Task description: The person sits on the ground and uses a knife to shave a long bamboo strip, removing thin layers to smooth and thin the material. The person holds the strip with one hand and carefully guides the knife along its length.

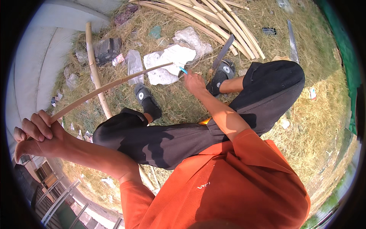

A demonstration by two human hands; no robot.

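Note:
My left hand (pixel 40 133), out at the left, is closed round one end of a long, thin bamboo strip (pixel 99 90). The strip slants up and right, and its far end lies over white stones (pixel 162 75) on the ground between my feet. Close to that end, my right hand (pixel 194 82) grips a slim blue pen-like tool (pixel 183 70), whose tip points at the strip. Whether the tip touches the strip I cannot tell. Right of this hand, a dark-bladed knife (pixel 223 51) leans by my right sandal (pixel 221 76).
Several split bamboo strips (pixel 228 23) lie in a pile at the far side. A wooden pole (pixel 95 72) lies left of my left sandal (pixel 146 101). Another long blade (pixel 292 42) rests on the dry grass at the far right. A pale wall (pixel 42 57) stands at the left.

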